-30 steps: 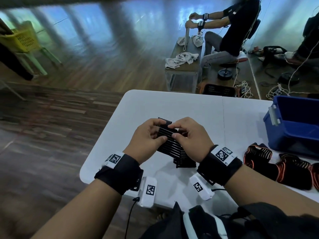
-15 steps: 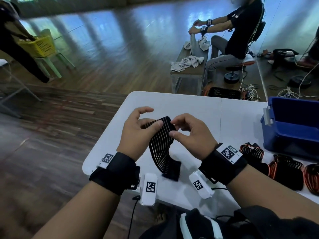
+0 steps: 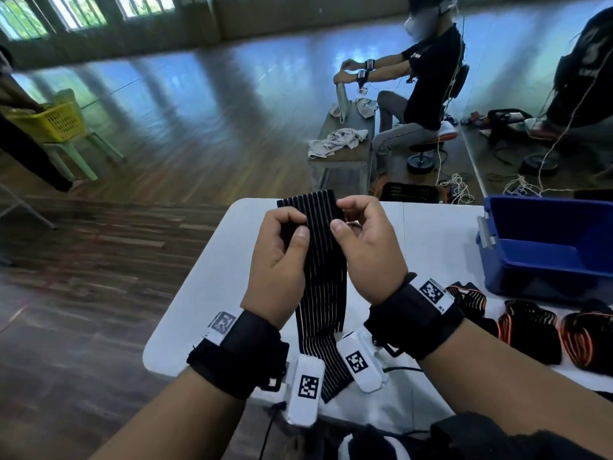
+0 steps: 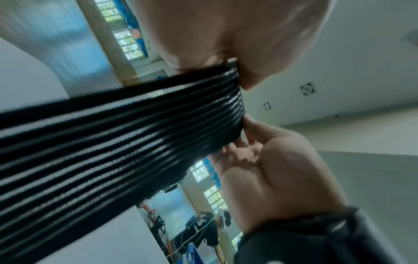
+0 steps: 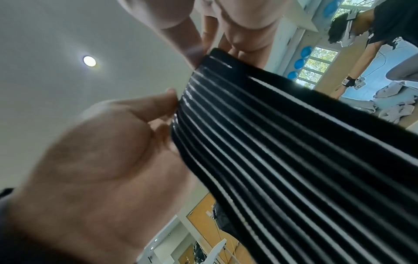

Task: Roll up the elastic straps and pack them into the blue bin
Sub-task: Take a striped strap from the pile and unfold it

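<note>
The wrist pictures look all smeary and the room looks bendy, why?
Left wrist view: the black elastic strap with white stripes sits so near the lens that it smears. Right wrist view: the right hand is soft too, and a ceiling lamp glares. Head view: the wide lens curves the white table.

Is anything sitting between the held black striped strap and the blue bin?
Nothing visible does: bare white table separates the black striped elastic strap from the blue plastic bin; the orange-black straps lie nearer the person.

Glossy wood floor [image 3: 172, 104], barred windows [image 3: 83, 8] upper left, yellow basket [image 3: 53, 122] on green chair [image 3: 83, 144] at left, grey bench [image 3: 345, 141] upper centre.
</note>
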The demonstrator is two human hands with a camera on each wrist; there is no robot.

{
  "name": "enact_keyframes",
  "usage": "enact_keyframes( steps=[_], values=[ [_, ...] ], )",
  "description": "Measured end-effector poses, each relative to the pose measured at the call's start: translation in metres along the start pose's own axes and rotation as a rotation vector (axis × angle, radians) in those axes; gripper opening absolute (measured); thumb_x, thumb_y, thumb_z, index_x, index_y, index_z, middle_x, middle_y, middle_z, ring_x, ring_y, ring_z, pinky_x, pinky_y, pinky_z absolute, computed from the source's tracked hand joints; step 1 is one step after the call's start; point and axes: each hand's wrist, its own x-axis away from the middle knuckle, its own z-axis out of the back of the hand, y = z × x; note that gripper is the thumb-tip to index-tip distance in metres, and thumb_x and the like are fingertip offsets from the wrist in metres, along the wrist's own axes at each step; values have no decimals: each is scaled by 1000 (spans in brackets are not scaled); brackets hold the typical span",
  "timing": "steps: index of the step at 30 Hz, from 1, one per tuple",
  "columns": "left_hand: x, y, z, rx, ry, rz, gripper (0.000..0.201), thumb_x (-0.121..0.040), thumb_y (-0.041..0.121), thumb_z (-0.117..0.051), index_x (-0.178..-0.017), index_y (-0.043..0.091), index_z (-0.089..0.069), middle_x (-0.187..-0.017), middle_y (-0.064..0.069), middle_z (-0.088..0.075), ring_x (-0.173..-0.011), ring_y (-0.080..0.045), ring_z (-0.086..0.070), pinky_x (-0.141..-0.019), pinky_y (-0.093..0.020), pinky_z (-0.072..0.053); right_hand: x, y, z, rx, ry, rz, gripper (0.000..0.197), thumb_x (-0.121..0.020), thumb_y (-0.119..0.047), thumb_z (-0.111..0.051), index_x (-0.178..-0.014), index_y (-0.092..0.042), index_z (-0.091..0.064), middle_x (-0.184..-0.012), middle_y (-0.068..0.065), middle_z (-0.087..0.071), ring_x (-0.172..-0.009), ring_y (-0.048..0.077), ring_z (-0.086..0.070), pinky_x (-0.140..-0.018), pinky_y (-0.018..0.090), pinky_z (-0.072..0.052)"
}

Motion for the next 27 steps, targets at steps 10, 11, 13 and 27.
enact_keyframes(
  steps=[10, 11, 13, 27],
  values=[
    [-52, 7, 1, 120, -126, 45, 42, -79, -5, -49, -115, 16, -55, -116, -22, -61, -102, -33, -64, -83, -48, -57, -20, -8, -14, -65, 100, 49, 28, -84, -7, -57, -103, -25, -47, -101, -3, -57, -83, 7, -58, -73, 25, -50],
    [-58, 5, 1, 111, -134, 42, 44, -78, -6, -49, -116, 16, -56, -116, -19, -63, -104, -35, -64, -87, -51, -56, -20, -5, -13, -38, 94, 36, 27, -83, -7, -58, -101, -24, -49, -98, -2, -58, -81, 9, -57, -72, 27, -49],
    [-69, 2, 2, 87, -135, 42, 47, -76, -6, -51, -117, 16, -59, -115, -12, -65, -106, -30, -64, -90, -55, -55, -19, 3, -10, 46, 53, 25, 24, -82, -1, -60, -93, -22, -55, -89, -4, -60, -77, 10, -57, -72, 28, -48],
    [-182, -69, -14, 116, -100, 201, 49, -67, -5, -53, -105, 24, -64, -113, -10, -66, -94, -23, -65, -78, -45, -58, 32, 91, -13, 264, -246, -575, 34, -64, -13, -79, -94, -25, -69, -98, 16, -71, -81, 21, -68, -81, 51, -57]
  ],
)
